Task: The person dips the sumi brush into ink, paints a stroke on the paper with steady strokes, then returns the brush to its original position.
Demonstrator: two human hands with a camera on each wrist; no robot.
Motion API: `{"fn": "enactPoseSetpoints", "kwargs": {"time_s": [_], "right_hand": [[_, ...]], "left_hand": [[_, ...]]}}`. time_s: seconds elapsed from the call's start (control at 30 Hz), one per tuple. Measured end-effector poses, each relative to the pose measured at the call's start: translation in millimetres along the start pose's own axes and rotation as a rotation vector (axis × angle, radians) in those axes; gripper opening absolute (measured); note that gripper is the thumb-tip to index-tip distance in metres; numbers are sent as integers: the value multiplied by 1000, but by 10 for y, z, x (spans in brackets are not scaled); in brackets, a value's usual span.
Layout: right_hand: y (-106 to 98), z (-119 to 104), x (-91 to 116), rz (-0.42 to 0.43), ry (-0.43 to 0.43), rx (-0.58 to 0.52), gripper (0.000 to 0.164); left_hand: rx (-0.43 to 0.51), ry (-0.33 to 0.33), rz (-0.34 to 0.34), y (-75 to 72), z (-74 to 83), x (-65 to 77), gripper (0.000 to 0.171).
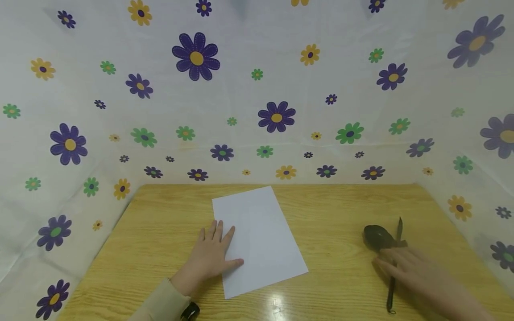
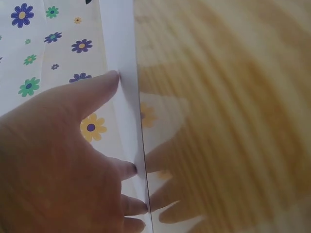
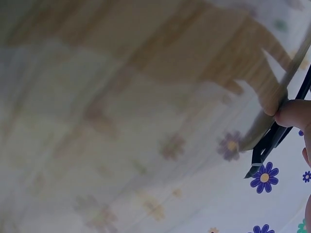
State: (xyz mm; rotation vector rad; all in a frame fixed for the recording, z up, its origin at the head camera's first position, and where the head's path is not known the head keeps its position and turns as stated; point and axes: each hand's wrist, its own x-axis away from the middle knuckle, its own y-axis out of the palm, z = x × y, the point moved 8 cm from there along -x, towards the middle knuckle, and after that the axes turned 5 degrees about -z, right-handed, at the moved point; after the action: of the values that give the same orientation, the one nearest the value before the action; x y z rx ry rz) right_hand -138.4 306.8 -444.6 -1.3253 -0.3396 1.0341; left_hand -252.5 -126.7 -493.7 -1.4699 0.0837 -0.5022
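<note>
A white sheet of paper (image 1: 259, 240) lies at a slant on the wooden table. My left hand (image 1: 213, 252) rests on its left edge, fingers spread and thumb on the sheet; the left wrist view shows the fingertips (image 2: 129, 168) along the paper edge. On the right, my right hand (image 1: 415, 267), blurred, reaches over a slim dark tool (image 1: 391, 294) with a pointed tip and a small ring at the near end. The thumb (image 3: 291, 114) touches this tool in the right wrist view; whether the fingers pinch it I cannot tell. Partly behind the hand sits a dark oval object (image 1: 376, 236).
White cloth (image 1: 241, 98) printed with purple, yellow and green flowers surrounds the back and sides of the table (image 1: 333, 214). A black band (image 1: 190, 310) shows at the left wrist below a light sleeve (image 1: 166, 301). The tabletop is glossy and mirrors the hands.
</note>
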Motion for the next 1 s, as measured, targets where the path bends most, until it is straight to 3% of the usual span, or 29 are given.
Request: {"fn": "enactPoseSetpoints", "kwargs": {"time_s": [0.23, 0.47, 0.67, 1.0], "right_hand": [[4, -37, -29, -16, -29, -60, 55], [32, -57, -32, -26, -46, 19, 64], [72, -67, -26, -57, -43, 89, 55], [87, -65, -26, -76, -25, 121, 63]], "left_hand": [[-4, 25, 6, -7, 6, -35, 98], [-2, 39, 0, -27, 58, -74, 99], [-17, 51, -20, 6, 97, -161, 100], [-24, 74, -48, 23, 209, -244, 100]]}}
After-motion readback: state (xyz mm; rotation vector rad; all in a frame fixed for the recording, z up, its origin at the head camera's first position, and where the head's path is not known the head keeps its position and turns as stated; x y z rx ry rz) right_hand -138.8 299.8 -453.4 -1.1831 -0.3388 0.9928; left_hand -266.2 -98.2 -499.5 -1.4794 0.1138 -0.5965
